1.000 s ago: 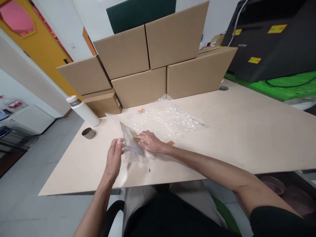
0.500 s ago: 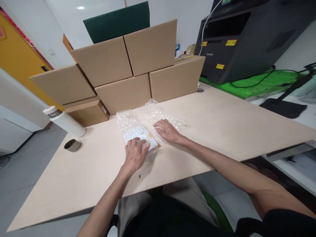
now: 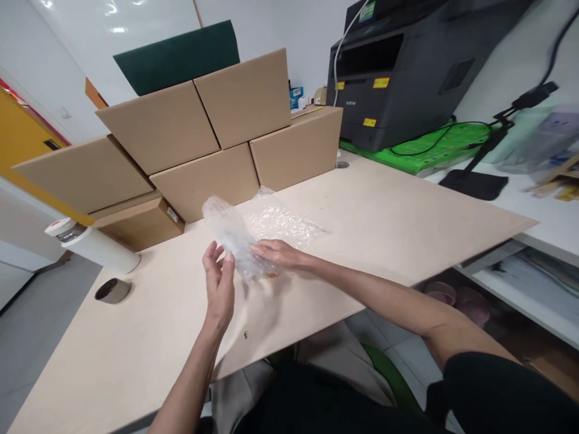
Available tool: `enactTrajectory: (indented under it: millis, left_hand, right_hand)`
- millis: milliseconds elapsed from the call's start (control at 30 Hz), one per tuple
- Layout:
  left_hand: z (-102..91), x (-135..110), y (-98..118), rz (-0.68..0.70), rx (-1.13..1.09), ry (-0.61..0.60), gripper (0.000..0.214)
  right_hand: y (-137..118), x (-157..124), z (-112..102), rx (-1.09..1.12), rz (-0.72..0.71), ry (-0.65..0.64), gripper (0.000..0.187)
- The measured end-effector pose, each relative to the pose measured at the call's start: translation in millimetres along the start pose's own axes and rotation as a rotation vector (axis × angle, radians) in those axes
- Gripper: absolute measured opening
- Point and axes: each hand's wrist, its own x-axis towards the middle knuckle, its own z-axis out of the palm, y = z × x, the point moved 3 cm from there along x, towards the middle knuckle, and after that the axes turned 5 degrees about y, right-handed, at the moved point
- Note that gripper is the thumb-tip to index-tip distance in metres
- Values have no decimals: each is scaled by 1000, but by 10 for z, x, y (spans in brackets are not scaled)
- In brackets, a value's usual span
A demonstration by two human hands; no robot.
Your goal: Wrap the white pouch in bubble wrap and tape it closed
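Clear bubble wrap (image 3: 221, 214) covers a flat whitish item, whose pale surface shows only dimly through it. My left hand (image 3: 219, 283) is at the wrap's left edge, thumb and fingers curled around that side. On the right side, my right hand (image 3: 277, 252) pinches the wrap, its fingers pressed together on the plastic. The bundle is tilted up above the table. Behind it, a loose stretch of bubble wrap (image 3: 289, 220) lies on the wood. A small orange bit shows at the lower edge, beside my right hand.
Stacked cardboard boxes (image 3: 205, 184) with a dark green box (image 3: 181, 57) on top stand at the back. To the left are a white bottle (image 3: 102, 247) and a brown tape roll (image 3: 113, 290). A printer (image 3: 375, 90) and a black stand (image 3: 474, 181) are at the right.
Both hands have gone from resting over the flat item to gripping its sides. Bubble wrap now covers it, and the bundle has been raised and tilted. The camera view has shifted right.
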Motion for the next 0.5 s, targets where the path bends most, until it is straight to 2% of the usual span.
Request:
enactTrajectory:
  millis: [100, 167, 233, 300, 367, 400, 433, 500]
  left_hand:
    - [485, 102, 154, 143, 1, -149, 53]
    - [812, 177, 146, 248, 81, -200, 51]
    - [1113, 233, 59, 349, 224, -259, 48]
    - [1357, 263, -86, 340, 376, -329, 47]
    - [1514, 261, -213, 297, 455, -361, 48]
    - [1562, 250, -257, 280, 468, -363, 48]
    - [1595, 236, -287, 271, 471, -361, 49]
    - [1627, 208, -320, 263, 478, -360, 50]
  right_hand:
    - [141, -28, -177, 343, 144, 135, 39]
    - [273, -55, -334, 507, 205, 246, 35]
    - [412, -104, -551, 563, 253, 389, 29]
    - [523, -176, -826, 484, 285, 580, 23]
    - [556, -237, -1107, 261, 244, 768, 21]
    - [542, -242, -1222, 119, 195, 821, 22]
    - [519, -221, -1304, -22, 145, 827, 23]
    - [489, -98, -1371, -242, 104, 721, 26]
